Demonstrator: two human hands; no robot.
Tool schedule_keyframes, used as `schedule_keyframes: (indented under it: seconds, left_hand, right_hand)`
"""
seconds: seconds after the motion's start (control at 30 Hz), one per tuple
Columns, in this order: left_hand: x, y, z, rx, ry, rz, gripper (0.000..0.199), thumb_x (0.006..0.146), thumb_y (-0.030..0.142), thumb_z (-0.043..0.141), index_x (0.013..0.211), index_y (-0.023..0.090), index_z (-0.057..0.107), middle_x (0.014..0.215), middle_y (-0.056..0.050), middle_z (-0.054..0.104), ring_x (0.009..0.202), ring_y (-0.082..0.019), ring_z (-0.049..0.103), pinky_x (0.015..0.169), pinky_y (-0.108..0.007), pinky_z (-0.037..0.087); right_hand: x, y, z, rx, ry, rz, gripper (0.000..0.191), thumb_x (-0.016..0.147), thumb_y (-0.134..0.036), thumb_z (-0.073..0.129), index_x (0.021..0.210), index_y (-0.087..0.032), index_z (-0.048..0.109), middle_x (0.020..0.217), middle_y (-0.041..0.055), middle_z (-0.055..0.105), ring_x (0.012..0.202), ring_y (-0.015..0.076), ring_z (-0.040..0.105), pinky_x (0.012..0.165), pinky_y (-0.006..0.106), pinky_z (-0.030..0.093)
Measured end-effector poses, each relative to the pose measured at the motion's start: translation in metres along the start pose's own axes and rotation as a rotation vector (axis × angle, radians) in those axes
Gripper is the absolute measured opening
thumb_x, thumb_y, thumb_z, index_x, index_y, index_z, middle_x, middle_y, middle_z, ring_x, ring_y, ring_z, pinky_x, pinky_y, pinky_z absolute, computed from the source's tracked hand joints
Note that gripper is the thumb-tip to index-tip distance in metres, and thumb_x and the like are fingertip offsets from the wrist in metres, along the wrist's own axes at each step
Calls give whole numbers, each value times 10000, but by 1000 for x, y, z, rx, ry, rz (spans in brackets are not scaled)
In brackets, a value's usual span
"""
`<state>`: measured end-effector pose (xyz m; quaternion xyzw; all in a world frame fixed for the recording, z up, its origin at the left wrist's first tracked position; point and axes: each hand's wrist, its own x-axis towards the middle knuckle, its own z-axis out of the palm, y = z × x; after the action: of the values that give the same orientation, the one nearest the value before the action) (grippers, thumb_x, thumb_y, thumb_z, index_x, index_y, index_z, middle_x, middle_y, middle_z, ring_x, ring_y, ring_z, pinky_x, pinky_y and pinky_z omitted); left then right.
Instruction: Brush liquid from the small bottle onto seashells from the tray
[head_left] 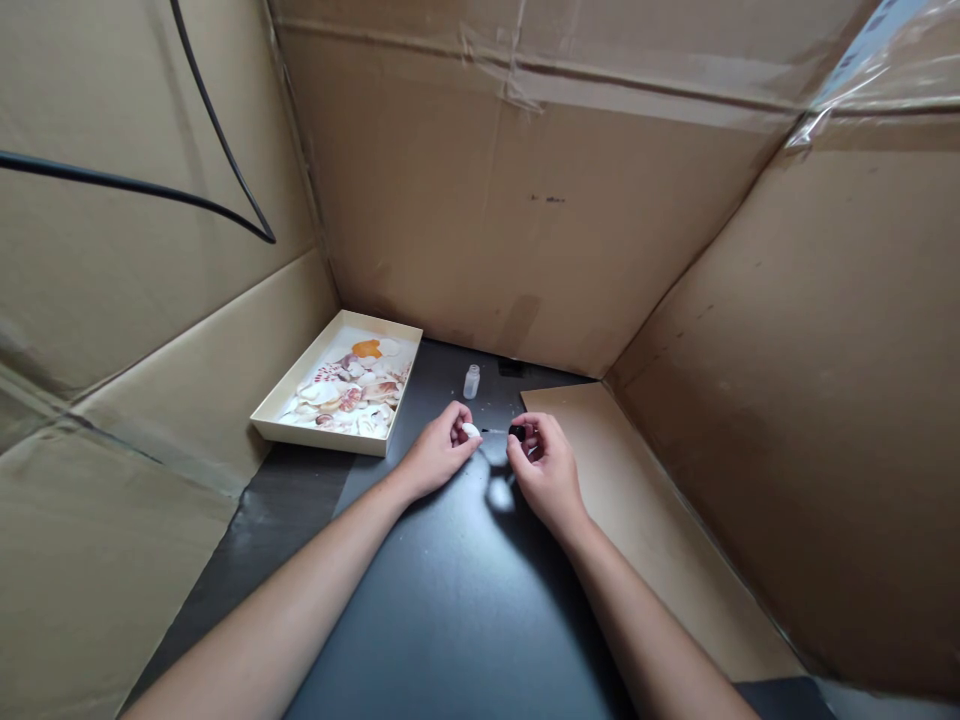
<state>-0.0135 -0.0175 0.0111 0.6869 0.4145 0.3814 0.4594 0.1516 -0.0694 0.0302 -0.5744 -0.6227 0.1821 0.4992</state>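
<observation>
- Right hand (546, 465), just right of centre, grips a black cap (517, 433), thin applicator (494, 431) pointing left!
- Left hand (441, 450), mid-frame, pinches a white piece (470, 430) (tiny, that).
- Left of centre: tray (322, 438), shells (349, 392) inside.
- Beyond, centre: upright bottle (471, 383).

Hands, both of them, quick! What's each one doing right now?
Left hand: closed, fingers pinching a small white piece.
Right hand: closed, fingers holding a black cap.
</observation>
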Motion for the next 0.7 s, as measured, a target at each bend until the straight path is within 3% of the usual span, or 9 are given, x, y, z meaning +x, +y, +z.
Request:
schedule_keyframes:
  seconds: [0.7]
  left_hand:
    - [0, 0, 1, -9, -13, 1, 189, 790, 293, 591, 903, 191, 479, 709, 47, 445, 646, -108, 438, 610, -219, 368]
  right_hand:
    - [-1, -2, 0, 38, -8, -45, 159, 820, -267, 554, 958, -201, 598, 862, 23, 544, 633, 119, 518, 564, 240, 463]
